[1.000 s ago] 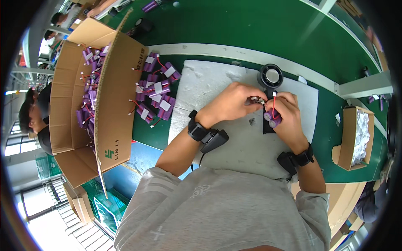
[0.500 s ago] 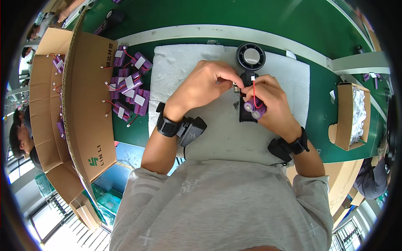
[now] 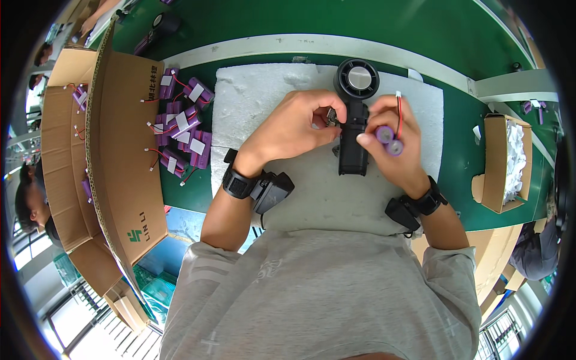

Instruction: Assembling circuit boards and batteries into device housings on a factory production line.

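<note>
A black handheld fan (image 3: 353, 153) lies on a white foam sheet (image 3: 240, 90), its round head pointing away from me. To its left, my left hand (image 3: 288, 123) has thumb and forefinger closed on a small part that looks like a circuit board (image 3: 331, 117), beside the fan's neck. On the other side, my right hand (image 3: 401, 162) grips a purple two-cell battery pack (image 3: 384, 134), with the cell ends facing up. The pack's red and black lead (image 3: 399, 114) rises past my fingers to a white plug. My right thumb is close to the handle's right edge.
At the left, several purple battery packs (image 3: 183, 123) with wires are piled beside a tall open cardboard box (image 3: 129, 162). A small carton (image 3: 493, 162) of white scraps stands on the right. A white rail (image 3: 270, 47) crosses the green table behind the foam.
My right hand has shifted slightly right with the battery pack, away from the fan, uncovering more of the handle. The lead has swung right with it. My left hand stays near the fan's neck.
</note>
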`<state>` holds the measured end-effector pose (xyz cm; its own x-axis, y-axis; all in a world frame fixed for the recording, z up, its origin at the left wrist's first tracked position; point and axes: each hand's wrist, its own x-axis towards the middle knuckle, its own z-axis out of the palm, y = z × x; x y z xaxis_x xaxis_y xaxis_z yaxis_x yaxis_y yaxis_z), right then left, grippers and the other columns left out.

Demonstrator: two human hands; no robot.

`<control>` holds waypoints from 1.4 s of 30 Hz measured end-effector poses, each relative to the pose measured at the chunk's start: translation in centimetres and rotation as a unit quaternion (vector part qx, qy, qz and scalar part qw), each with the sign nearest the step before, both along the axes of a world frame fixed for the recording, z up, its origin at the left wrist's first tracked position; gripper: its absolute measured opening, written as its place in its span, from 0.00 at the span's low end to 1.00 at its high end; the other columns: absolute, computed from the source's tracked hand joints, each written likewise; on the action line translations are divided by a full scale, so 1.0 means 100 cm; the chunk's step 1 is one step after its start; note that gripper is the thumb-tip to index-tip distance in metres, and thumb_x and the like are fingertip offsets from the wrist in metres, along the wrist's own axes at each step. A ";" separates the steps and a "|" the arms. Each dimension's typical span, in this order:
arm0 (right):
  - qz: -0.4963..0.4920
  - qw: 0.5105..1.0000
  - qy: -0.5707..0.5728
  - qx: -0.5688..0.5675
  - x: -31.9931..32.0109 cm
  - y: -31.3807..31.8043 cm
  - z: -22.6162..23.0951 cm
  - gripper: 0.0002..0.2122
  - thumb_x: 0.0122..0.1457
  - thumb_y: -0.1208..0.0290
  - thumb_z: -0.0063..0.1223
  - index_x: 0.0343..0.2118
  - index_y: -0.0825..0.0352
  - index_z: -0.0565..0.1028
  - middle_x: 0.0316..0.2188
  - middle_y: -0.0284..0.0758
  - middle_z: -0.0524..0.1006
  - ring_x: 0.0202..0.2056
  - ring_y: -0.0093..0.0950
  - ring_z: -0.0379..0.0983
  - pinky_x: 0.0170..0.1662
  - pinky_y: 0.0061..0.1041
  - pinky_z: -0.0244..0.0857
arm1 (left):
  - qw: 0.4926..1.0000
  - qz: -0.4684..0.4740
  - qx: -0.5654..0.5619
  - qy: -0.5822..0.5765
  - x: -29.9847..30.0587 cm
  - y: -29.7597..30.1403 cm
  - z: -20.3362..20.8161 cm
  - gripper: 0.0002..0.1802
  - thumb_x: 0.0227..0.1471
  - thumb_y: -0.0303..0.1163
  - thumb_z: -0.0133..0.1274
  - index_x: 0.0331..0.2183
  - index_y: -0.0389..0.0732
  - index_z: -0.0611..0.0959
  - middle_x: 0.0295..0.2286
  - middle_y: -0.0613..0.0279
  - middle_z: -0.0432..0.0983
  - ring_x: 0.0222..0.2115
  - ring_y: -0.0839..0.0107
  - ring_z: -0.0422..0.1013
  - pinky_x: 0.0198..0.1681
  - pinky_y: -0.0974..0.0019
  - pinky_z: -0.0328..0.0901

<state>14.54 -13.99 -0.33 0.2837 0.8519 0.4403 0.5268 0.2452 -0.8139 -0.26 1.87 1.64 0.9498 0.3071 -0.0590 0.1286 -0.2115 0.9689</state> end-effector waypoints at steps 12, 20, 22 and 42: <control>-0.050 0.998 -0.024 0.005 0.002 0.002 0.011 0.08 0.46 0.79 0.60 0.30 0.70 0.74 0.27 0.37 0.73 0.27 0.27 0.70 0.32 0.22 0.63 | 0.974 0.043 -0.218 0.036 0.000 0.006 0.008 0.08 0.44 0.18 0.57 0.31 0.33 0.79 0.26 0.60 0.77 0.25 0.75 0.74 0.29 0.73 0.69; 0.008 0.998 -0.063 -0.016 0.004 -0.001 0.009 0.06 0.47 0.78 0.59 0.28 0.71 0.76 0.26 0.37 0.74 0.23 0.27 0.70 0.26 0.22 0.63 | 0.956 0.055 -0.285 0.030 -0.001 0.009 0.010 0.10 0.45 0.17 0.58 0.35 0.31 0.80 0.29 0.58 0.77 0.30 0.71 0.77 0.34 0.71 0.72; 0.018 0.997 -0.079 -0.019 0.006 -0.002 0.007 0.05 0.47 0.77 0.59 0.28 0.71 0.77 0.26 0.37 0.74 0.21 0.27 0.70 0.24 0.22 0.63 | 0.958 0.051 -0.282 0.032 -0.002 0.009 0.008 0.11 0.45 0.16 0.58 0.36 0.31 0.79 0.30 0.58 0.78 0.31 0.70 0.77 0.35 0.71 0.72; -0.051 0.991 -0.110 -0.050 -0.007 0.003 0.009 0.05 0.49 0.78 0.61 0.30 0.67 0.80 0.24 0.33 0.69 0.17 0.22 0.64 0.19 0.20 0.55 | 0.989 -0.039 -0.131 0.054 -0.005 0.013 0.013 0.12 0.46 0.21 0.61 0.37 0.34 0.82 0.29 0.62 0.78 0.30 0.77 0.75 0.35 0.75 0.69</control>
<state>13.88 -13.72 0.59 0.2762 0.8662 0.4163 0.7123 0.1062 -0.6938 -0.78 3.19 2.95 0.9535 0.1947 -0.2299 0.2281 0.0316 0.9731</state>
